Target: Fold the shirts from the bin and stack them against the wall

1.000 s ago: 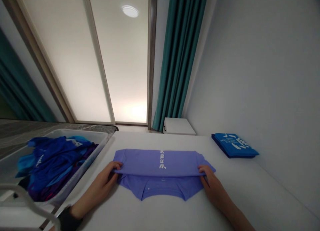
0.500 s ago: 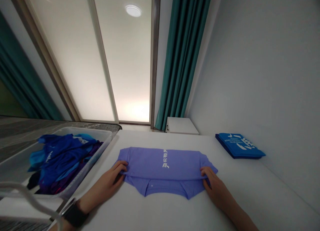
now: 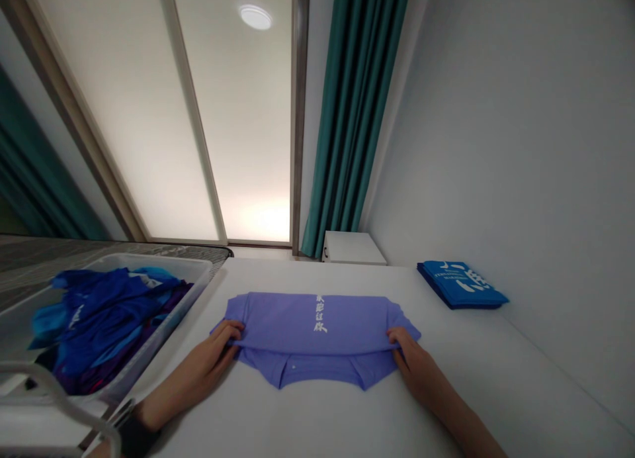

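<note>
A purple T-shirt (image 3: 278, 322) with white lettering lies on the white table (image 3: 317, 421), its hem folded up toward the neckline. The collar and shoulders show below the folded edge, on the side nearest me. My left hand (image 3: 215, 352) pinches the folded layer at its left corner, thumb beneath and fingers on top. At the right corner, my right hand (image 3: 414, 362) grips the same edge in the same way. A dark watch band is on my left wrist.
Left of the table stands a translucent plastic bin (image 3: 201, 273) piled with blue and purple clothes (image 3: 106, 316). Folded blue clothes (image 3: 461, 286) lie at the table's right, near the wall. A white cabinet (image 3: 353, 247) stands beyond the far edge. A pale curved bar (image 3: 64, 402) crosses the lower left.
The whole view has shifted slightly, so everything sits a little further left. Both hands keep their hold on the T-shirt's folded edge, and the fold looks much the same.
</note>
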Available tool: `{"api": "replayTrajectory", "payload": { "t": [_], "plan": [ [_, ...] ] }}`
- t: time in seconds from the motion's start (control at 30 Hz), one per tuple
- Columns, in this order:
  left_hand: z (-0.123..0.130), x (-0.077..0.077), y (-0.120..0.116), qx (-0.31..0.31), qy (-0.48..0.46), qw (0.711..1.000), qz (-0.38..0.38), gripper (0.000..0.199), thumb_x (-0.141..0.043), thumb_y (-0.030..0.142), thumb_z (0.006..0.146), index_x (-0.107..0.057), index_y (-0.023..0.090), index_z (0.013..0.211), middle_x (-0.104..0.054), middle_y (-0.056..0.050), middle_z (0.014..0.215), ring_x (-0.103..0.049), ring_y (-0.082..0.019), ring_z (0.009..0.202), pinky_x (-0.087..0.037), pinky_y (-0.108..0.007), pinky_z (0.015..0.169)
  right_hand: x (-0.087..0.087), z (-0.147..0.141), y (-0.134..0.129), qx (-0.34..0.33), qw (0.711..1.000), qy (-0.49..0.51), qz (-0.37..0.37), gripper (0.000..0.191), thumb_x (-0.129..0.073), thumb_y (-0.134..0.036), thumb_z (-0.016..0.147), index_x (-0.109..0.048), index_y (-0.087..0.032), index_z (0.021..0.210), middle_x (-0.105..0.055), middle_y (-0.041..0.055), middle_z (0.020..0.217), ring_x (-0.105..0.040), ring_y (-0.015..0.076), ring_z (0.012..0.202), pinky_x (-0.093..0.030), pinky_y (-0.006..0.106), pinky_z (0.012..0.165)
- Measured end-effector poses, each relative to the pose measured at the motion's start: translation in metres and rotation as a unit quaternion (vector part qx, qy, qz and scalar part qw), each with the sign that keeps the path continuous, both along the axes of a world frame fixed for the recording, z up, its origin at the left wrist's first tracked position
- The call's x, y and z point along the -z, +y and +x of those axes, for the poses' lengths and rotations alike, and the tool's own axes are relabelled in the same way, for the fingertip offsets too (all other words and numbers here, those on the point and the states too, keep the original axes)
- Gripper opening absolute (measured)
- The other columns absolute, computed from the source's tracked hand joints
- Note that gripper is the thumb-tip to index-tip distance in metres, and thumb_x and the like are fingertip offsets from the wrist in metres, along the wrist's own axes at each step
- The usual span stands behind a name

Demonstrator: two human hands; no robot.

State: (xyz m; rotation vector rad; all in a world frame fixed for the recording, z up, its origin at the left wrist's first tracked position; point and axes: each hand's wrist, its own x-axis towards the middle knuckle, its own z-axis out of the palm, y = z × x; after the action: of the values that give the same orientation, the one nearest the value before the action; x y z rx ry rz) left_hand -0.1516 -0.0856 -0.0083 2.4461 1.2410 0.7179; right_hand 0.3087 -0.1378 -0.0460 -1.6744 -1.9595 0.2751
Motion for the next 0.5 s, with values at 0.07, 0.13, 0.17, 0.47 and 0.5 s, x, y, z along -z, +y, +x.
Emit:
{"api": "replayTrajectory", "payload": {
  "t": [0.07, 0.13, 0.17, 0.47, 0.5],
  "plan": [
    [0.000, -0.001, 0.000, 0.011, 0.004, 1.000, -0.007, 0.013, -0.041, 0.030, 0.095, -0.052, 0.024, 0.097, -0.060, -0.009, 0.117, -0.061, -0.020, 0.104, -0.051, -0.029, 0.089, -0.003, 0.000, 0.000, -0.003, 1.000, -0.003, -0.016, 0.022, -0.035, -0.014, 0.081, -0.046, -0.026, 0.096, -0.062, 0.0070, 0.113, -0.062, 0.0216, 0.101, -0.049, 0.040, 0.093],
    [-0.001, -0.003, 0.000, 0.019, 0.009, 1.000, -0.012, 0.013, -0.041, 0.030, 0.095, -0.053, 0.024, 0.096, -0.059, -0.009, 0.118, -0.061, -0.020, 0.106, -0.050, -0.029, 0.090, -0.006, 0.001, 0.000, -0.018, 0.999, -0.011, -0.026, 0.022, -0.036, -0.013, 0.080, -0.047, -0.026, 0.094, -0.061, 0.0069, 0.114, -0.061, 0.0218, 0.103, -0.048, 0.040, 0.094],
    [-0.001, -0.003, 0.001, 0.021, 0.012, 1.000, -0.013, 0.014, -0.041, 0.030, 0.095, -0.053, 0.023, 0.097, -0.059, -0.010, 0.119, -0.061, -0.020, 0.107, -0.050, -0.029, 0.090, -0.008, 0.002, 0.000, -0.026, 0.999, -0.017, -0.027, 0.022, -0.037, -0.013, 0.080, -0.048, -0.025, 0.094, -0.062, 0.0070, 0.114, -0.061, 0.0220, 0.103, -0.048, 0.040, 0.094],
    [0.000, -0.002, -0.001, 0.014, 0.002, 1.000, 0.002, 0.014, -0.041, 0.029, 0.095, -0.055, 0.024, 0.097, -0.061, -0.007, 0.115, -0.062, -0.019, 0.104, -0.050, -0.027, 0.090, -0.011, 0.007, -0.004, -0.019, 1.000, -0.004, 0.007, 0.021, -0.036, -0.020, 0.087, -0.053, -0.025, 0.100, -0.063, 0.0086, 0.121, -0.061, 0.0217, 0.111, -0.048, 0.040, 0.096],
    [0.000, -0.001, -0.001, 0.013, 0.003, 1.000, 0.002, 0.014, -0.041, 0.029, 0.095, -0.055, 0.024, 0.097, -0.061, -0.007, 0.116, -0.062, -0.019, 0.103, -0.050, -0.027, 0.089, -0.012, 0.007, -0.005, -0.021, 1.000, -0.001, 0.004, 0.021, -0.037, -0.020, 0.086, -0.053, -0.025, 0.099, -0.063, 0.0087, 0.121, -0.061, 0.0215, 0.112, -0.049, 0.039, 0.096]
  ]
}}
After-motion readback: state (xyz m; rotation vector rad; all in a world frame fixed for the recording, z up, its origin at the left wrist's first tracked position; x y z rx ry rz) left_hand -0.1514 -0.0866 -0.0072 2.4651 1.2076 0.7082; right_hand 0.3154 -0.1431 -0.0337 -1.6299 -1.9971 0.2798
